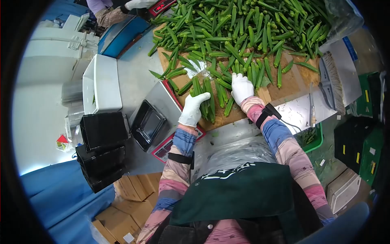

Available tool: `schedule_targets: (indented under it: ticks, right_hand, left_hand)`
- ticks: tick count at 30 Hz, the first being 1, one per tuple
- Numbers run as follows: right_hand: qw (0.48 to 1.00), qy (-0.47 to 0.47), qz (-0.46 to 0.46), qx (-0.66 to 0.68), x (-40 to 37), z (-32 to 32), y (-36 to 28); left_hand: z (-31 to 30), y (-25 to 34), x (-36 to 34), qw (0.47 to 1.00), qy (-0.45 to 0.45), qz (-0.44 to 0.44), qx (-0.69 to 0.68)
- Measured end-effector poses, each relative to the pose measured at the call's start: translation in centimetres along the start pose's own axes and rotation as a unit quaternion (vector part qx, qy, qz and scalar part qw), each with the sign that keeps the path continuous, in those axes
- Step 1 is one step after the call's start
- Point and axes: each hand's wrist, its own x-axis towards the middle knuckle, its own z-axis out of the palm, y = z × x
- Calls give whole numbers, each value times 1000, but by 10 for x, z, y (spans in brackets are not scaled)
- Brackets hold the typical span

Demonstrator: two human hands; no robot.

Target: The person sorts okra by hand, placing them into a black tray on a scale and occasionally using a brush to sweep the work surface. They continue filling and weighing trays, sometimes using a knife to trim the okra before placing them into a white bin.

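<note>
A large pile of green okra (243, 28) covers the cardboard (239, 116) on the table. My left hand (193, 107), in a white glove, is closed around several okra pods (208, 97) near the cardboard's left edge. To its right, my right hand (242, 87), gloved too, is closed at the near edge of the pile, its fingertips down among pods; what it grips, if anything, is hidden. A black plastic tray (148, 125) rests on a scale (164, 110) left of my left hand.
Stacked black trays (103, 132) and a white bin (101, 83) stand at the left. A brush (335, 81) and a knife-like tool (312, 106) lie at the right. Another person's gloved hand (140, 4) is beside a red display at the top. A green basket (315, 140) sits below the table edge.
</note>
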Motion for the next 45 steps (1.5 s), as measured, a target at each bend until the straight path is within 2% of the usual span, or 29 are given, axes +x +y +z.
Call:
schedule_targets:
  ticks: [3, 6, 7, 9, 10, 11, 13, 15, 16, 19, 23, 26, 29, 32, 35, 36, 38, 39, 40, 41, 44, 45]
  right_hand:
    - [997, -17, -8, -70, -1, -3, -7]
    - [998, -62, 8, -9, 8, -3, 2]
    - [988, -115, 48, 93, 11, -25, 7]
    - [948, -157, 110, 254, 13, -63, 11]
    - [897, -221, 140, 355, 13, -77, 14]
    - [833, -153, 94, 524, 2, -68, 13]
    - [719, -268, 116, 631, -15, -100, 11]
    - [650, -333, 130, 671, -31, -102, 10]
    - [599, -306, 135, 727, -41, -104, 6]
    - [486, -287, 157, 811, -60, -113, -1]
    - [417, -307, 189, 834, -69, -128, -8]
    - [390, -323, 172, 845, -75, -127, -11]
    - [385, -323, 136, 854, -80, -125, -21]
    - [332, -303, 205, 870, -83, -129, -44]
    - [369, -269, 198, 867, -87, -110, -86]
    - [369, -284, 209, 860, -87, -112, -103]
    - [368, -264, 193, 870, -82, -116, -142]
    - [370, -260, 186, 872, -76, -117, -161]
    - [367, -286, 194, 864, -67, -123, -180]
    - [366, -269, 184, 872, -58, -128, -206]
    - [375, -333, 129, 855, -36, -137, -265]
    - [382, -341, 123, 850, -31, -131, -282]
  left_hand:
    - [5, -2, -19, 988, -31, -70, -132]
    - [9, -9, -30, 974, -63, -72, -207]
    - [10, -8, -33, 968, -70, -68, -229]
    - [6, -10, -39, 964, -84, -67, -243]
    - [7, -9, -43, 963, -90, -63, -247]
    - [8, -9, -46, 961, -96, -59, -251]
    - [10, -10, -52, 948, -106, -72, -290]
    - [11, -10, -57, 937, -122, -77, -318]
    - [11, -10, -61, 932, -132, -77, -328]
    - [11, -10, -71, 920, -158, -92, -347]
    - [7, -9, -80, 922, -171, -85, -336]
    - [4, -4, -87, 926, -162, -83, -330]
    - [-4, 2, -91, 943, -160, -66, -283]
    - [-11, 9, -96, 971, -149, -29, -186]
    - [-14, 24, -108, 993, -98, 56, -43]
    - [-20, 27, -108, 993, -72, 94, 22]
    - [-31, 48, -123, 979, -10, 138, 148]
    - [-46, 57, -127, 954, 16, 184, 238]
    - [-61, 70, -131, 948, 24, 196, 250]
    - [-76, 84, -135, 942, 31, 208, 262]
    - [-125, 127, -150, 941, 30, 217, 256]
    - [-136, 141, -158, 951, 22, 193, 242]
